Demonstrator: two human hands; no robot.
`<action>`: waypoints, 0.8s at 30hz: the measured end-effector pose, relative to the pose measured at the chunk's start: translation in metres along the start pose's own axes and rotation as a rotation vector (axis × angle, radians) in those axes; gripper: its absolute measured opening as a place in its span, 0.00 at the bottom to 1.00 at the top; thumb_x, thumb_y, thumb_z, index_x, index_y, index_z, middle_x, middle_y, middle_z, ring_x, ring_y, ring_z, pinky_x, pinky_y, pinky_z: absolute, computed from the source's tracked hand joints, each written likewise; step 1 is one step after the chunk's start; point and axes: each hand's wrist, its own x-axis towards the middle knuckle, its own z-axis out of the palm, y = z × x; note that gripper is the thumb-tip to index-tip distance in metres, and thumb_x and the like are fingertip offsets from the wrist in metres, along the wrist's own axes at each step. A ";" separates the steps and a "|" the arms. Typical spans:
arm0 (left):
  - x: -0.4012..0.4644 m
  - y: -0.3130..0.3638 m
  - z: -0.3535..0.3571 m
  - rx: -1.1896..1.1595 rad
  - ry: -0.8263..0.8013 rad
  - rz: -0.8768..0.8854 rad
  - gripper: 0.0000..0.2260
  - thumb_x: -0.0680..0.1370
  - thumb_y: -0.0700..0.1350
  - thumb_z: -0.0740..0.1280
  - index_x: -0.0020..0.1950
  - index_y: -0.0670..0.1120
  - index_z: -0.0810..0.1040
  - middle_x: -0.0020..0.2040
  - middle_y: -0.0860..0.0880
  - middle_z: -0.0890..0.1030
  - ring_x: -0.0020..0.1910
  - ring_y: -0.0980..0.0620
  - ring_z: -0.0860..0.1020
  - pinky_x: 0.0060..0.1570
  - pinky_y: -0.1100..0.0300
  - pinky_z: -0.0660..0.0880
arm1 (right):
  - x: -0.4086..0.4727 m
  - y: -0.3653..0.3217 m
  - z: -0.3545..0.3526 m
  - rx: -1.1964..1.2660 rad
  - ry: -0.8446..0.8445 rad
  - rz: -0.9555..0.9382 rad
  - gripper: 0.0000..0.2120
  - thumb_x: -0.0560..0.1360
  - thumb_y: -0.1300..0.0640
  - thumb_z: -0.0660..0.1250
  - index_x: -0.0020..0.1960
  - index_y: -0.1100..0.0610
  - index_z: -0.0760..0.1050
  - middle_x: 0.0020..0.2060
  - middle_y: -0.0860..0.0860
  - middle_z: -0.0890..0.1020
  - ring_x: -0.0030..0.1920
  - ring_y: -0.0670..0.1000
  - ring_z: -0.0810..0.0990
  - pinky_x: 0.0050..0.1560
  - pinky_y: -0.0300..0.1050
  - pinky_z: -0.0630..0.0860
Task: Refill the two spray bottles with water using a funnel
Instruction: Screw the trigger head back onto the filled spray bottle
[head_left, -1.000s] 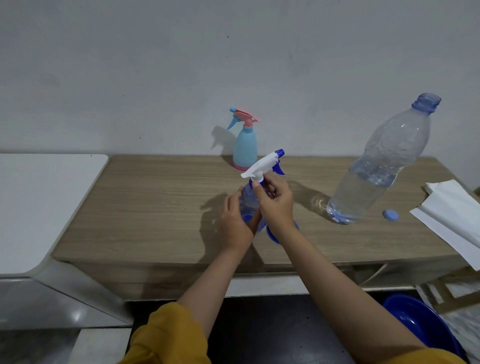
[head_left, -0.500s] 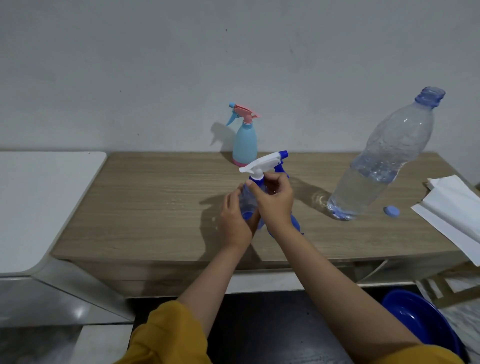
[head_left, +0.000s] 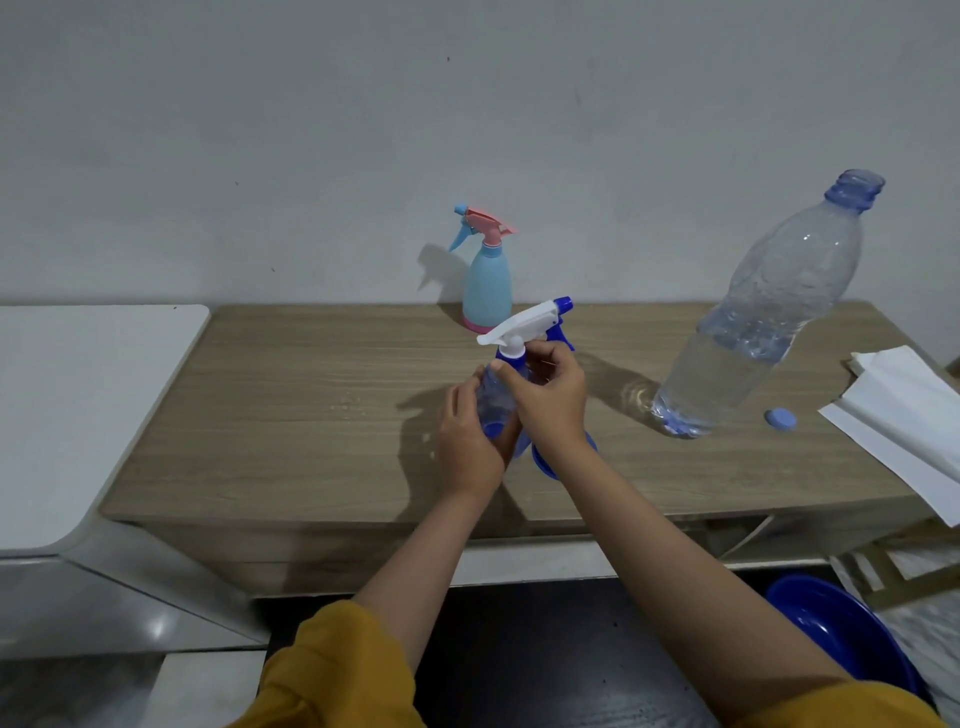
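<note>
A small clear spray bottle (head_left: 493, 397) with a white and blue trigger head (head_left: 527, 325) stands on the wooden table (head_left: 322, 415). My left hand (head_left: 467, 441) grips its body. My right hand (head_left: 550, 400) is closed around the blue collar under the trigger head. A blue funnel (head_left: 543, 462) lies on the table just behind my right wrist, mostly hidden. A second spray bottle (head_left: 487, 291), light blue with a pink head, stands at the back by the wall. A large clear water bottle (head_left: 748, 338), uncapped and partly full, stands to the right.
The water bottle's blue cap (head_left: 780, 418) lies beside it. White paper sheets (head_left: 909, 421) hang over the table's right end. A white surface (head_left: 78, 415) adjoins the table on the left. A blue basin (head_left: 841, 629) sits on the floor at lower right. Small water drops (head_left: 348, 400) dot the table.
My right hand has turned on the collar of the trigger head, and the nozzle has swung slightly. The bottle stays in the same spot in my left hand.
</note>
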 end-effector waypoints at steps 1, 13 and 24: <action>0.000 0.001 -0.001 -0.001 0.000 -0.003 0.25 0.70 0.51 0.70 0.64 0.43 0.72 0.56 0.47 0.78 0.54 0.51 0.76 0.50 0.61 0.74 | 0.000 0.001 0.001 -0.023 0.001 -0.018 0.16 0.68 0.60 0.76 0.53 0.59 0.76 0.49 0.53 0.81 0.50 0.49 0.80 0.51 0.38 0.77; 0.000 0.011 -0.007 -0.069 -0.014 -0.036 0.24 0.71 0.51 0.68 0.65 0.43 0.72 0.58 0.46 0.77 0.55 0.49 0.76 0.52 0.57 0.75 | -0.006 0.000 0.016 -0.090 0.117 -0.045 0.11 0.69 0.60 0.75 0.48 0.57 0.76 0.50 0.56 0.78 0.46 0.44 0.76 0.47 0.27 0.72; 0.008 0.001 -0.020 -0.279 -0.251 -0.198 0.18 0.72 0.42 0.71 0.59 0.50 0.69 0.55 0.57 0.74 0.50 0.67 0.73 0.47 0.76 0.71 | -0.015 0.001 0.014 -0.133 0.292 0.011 0.45 0.58 0.53 0.83 0.67 0.57 0.61 0.62 0.52 0.63 0.58 0.48 0.68 0.60 0.37 0.69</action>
